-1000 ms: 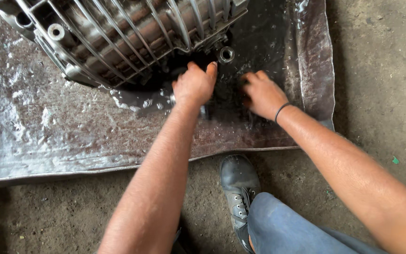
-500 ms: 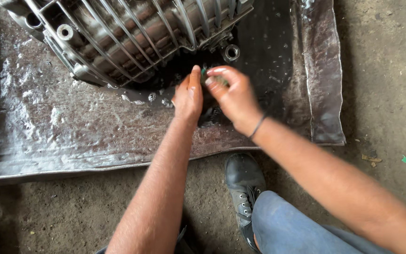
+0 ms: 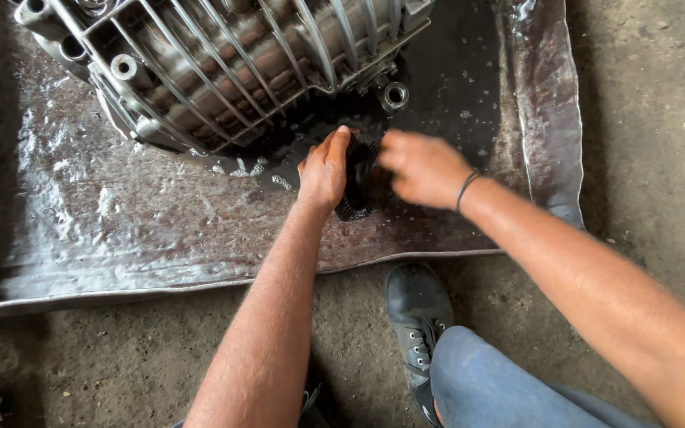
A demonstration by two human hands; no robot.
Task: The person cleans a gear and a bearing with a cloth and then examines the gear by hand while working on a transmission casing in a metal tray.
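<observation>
A dark, oily toothed gear (image 3: pixel 361 186) stands on edge on a wet metal tray (image 3: pixel 81 230), just in front of a large ribbed aluminium gearbox housing (image 3: pixel 223 63). My left hand (image 3: pixel 324 170) presses against the gear's left side, fingers pointing up. My right hand (image 3: pixel 420 166), a thin dark band on its wrist, closes on the gear from the right and is motion-blurred. Most of the gear is hidden between the two hands.
The tray's raised right rim (image 3: pixel 552 119) borders bare concrete floor. A bolt boss (image 3: pixel 395 95) juts from the housing near my hands. My black shoe (image 3: pixel 415 313) and blue trouser leg (image 3: pixel 493 388) sit below the tray's front edge. Oily liquid pools on the tray.
Both hands came together from lying apart on the tray. They now hold the gear between them, raised on edge, a little nearer to me.
</observation>
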